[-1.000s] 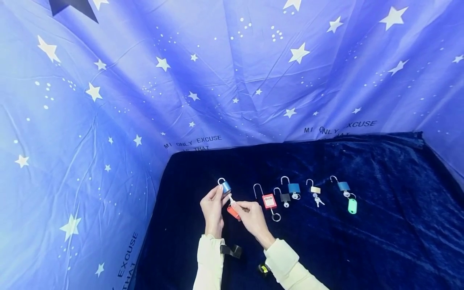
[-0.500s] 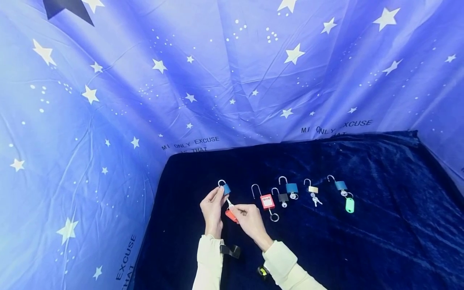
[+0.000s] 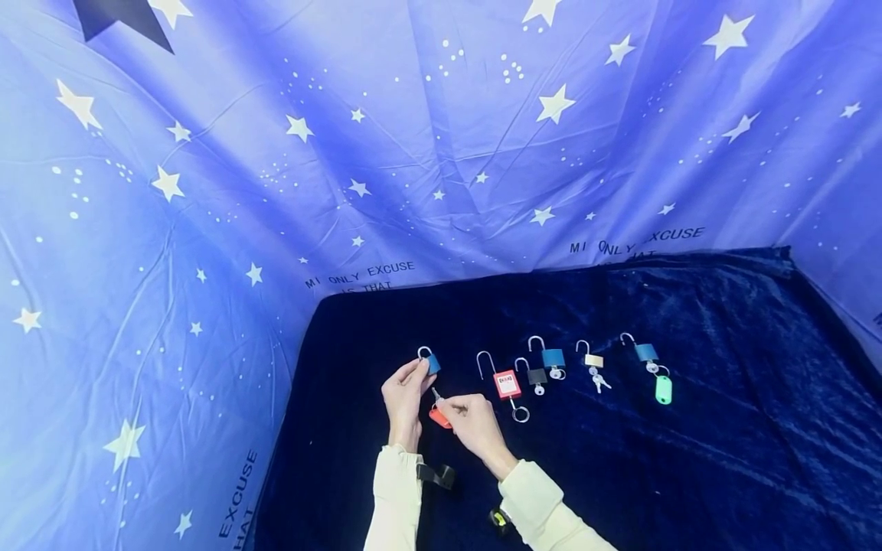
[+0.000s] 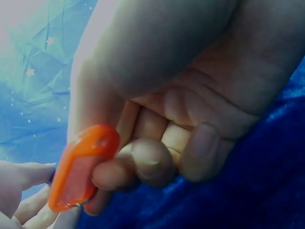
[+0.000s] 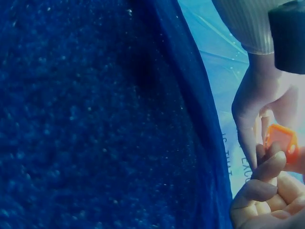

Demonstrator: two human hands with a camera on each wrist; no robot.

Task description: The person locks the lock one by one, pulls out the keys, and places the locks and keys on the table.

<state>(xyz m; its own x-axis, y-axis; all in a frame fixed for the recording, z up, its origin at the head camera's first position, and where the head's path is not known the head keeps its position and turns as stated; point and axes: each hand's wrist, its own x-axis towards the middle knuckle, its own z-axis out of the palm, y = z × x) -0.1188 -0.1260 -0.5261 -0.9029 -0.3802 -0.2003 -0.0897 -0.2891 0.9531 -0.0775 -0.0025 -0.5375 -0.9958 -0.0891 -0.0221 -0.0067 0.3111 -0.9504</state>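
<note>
My left hand (image 3: 405, 402) holds a small blue padlock (image 3: 432, 363) between thumb and fingers, its silver shackle pointing up. Just below it, my right hand (image 3: 477, 427) pinches a silver key (image 3: 436, 395), whose tip stands a little apart from the padlock's underside. An orange key tag (image 3: 439, 417) hangs from the key, beside my right fingers. In the left wrist view the tag (image 4: 78, 171) overlaps my curled left fingers (image 4: 152, 160). The right wrist view shows the tag (image 5: 282, 139) between both hands; the padlock is hidden there.
On the dark blue velvet lie several padlocks with raised shackles: a red one (image 3: 507, 384), a black one (image 3: 537, 376), a blue one (image 3: 553, 358), a brass one (image 3: 593, 360) and another blue one (image 3: 646, 353) with a green tag (image 3: 663, 389). A starry curtain (image 3: 441, 153) stands behind.
My right hand has drawn the key down and away from the padlock, so a gap now shows between them. My left hand keeps its hold on the padlock. The head view has shifted slightly.
</note>
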